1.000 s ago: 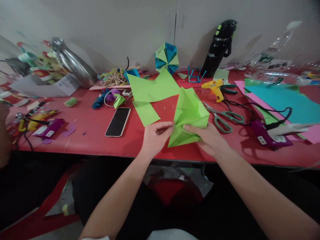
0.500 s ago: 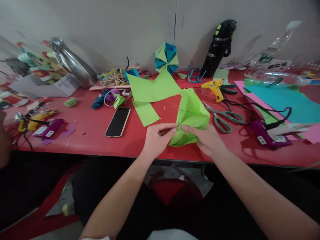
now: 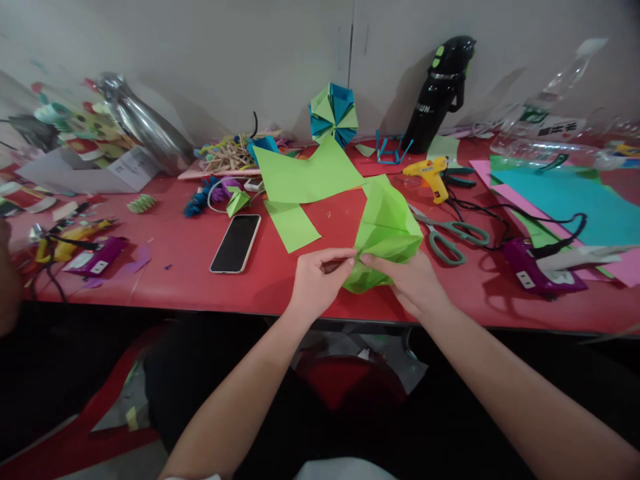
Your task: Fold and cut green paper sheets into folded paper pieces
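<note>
One phone (image 3: 235,244) and one pair of scissors (image 3: 442,227) are flanking one folded green paper (image 3: 386,223), sitting between the left grip (image 3: 316,283) and right grip (image 3: 419,283), both pinching it.

**Obscured and unreadable items at the counter**

Right hand (image 3: 417,283): most fingers hidden behind the folded green paper (image 3: 387,217); only the thumb shows on the near side. Left hand (image 3: 317,277): lower fingers curled under, not visible; exact contact of fingertips and paper too small to resolve. Paper's underside and far folds not visible. Scissors (image 3: 431,223): blade tips covered by the paper. Purple box on the right (image 3: 530,270): partly covered by a pale strip (image 3: 575,257). Coloured sheets (image 3: 595,203) run out of view at right. Black bottle (image 3: 435,100): lettering incomplete. Clear bottle (image 3: 547,100): label illegible. Co-worker's arm (image 3: 7,287): cut off at left, blurred. Red seat (image 3: 345,383): largely lost in shadow.
</note>
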`<state>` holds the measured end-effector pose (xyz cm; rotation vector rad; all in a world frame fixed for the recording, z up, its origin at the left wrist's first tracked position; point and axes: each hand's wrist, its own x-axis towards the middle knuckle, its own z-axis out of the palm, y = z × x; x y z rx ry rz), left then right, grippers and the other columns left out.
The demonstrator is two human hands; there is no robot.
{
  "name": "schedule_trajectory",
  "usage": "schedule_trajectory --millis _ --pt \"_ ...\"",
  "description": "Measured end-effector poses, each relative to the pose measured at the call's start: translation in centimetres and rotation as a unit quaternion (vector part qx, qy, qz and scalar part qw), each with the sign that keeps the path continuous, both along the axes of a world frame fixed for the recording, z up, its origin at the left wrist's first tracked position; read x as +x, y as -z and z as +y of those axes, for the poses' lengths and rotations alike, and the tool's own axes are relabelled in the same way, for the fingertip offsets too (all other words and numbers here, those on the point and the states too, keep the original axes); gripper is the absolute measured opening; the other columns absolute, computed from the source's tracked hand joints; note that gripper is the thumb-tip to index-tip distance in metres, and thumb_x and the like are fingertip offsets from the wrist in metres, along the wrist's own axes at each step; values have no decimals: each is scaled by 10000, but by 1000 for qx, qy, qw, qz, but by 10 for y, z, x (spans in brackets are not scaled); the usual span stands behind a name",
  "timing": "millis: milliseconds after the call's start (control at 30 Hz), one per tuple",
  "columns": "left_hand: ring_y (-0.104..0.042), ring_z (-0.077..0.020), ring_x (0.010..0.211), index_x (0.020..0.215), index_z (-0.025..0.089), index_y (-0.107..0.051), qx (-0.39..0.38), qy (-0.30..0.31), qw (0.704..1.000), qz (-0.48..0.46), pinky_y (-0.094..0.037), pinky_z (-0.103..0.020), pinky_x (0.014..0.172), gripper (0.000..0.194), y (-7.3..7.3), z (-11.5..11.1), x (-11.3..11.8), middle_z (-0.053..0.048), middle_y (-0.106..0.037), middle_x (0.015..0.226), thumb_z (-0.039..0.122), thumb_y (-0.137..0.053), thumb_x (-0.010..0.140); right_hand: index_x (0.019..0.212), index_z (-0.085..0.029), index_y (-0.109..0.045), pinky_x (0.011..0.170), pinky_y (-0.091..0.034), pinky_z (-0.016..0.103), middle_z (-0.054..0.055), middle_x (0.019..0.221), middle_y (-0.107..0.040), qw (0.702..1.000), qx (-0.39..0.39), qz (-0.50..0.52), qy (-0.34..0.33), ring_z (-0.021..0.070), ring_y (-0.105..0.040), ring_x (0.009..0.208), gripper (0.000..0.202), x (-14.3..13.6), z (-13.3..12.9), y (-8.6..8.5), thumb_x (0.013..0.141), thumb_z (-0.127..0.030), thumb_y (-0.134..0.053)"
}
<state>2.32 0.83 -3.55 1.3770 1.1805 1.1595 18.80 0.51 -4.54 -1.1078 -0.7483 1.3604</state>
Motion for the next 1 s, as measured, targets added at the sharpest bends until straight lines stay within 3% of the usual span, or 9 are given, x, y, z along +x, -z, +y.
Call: schedule_trajectory --millis 267,600,800,1000 --pt "-767 -205 839 907 181 -789 21 16 1000 -16 -642 -315 783 143 -1 0 0 -52 -804 891 274 -780 799 893 -214 -782 827 -629 404 39 957 -804 1000 -2 17 18 243 -756 872 409 -4 -2 -6 525 -169 -956" --pt "-730 -204 986 1037 176 -712 -32 90 991 -92 -592 -319 887 309 -2 10 -10 -79 -770 1013 196 -782 737 921 -228 -768 869 -622 437 51 1018 -805 999 7 -1 37 279 -756 972 428 2 1 -6 539 -224 -962" --pt "-683 -169 779 852 170 -734 -41 90 995 -17 -561 -284 740 238 -2 8 -7 -44 -739 833 390 -793 781 918 -237 -769 863 -622 447 43 981 -808 1000 20 -19 11 279 -767 940 378 2 0 -4 581 -246 -942" --pt "-477 -102 570 665 172 -664 3 109 992 68 -405 -231 553 347 -7 7 -6 24 -548 595 452 -716 863 889 -233 -772 838 -629 431 49 976 -808 1000 4 -18 4 279 -770 918 354 -3 -3 -3 581 -259 -943"
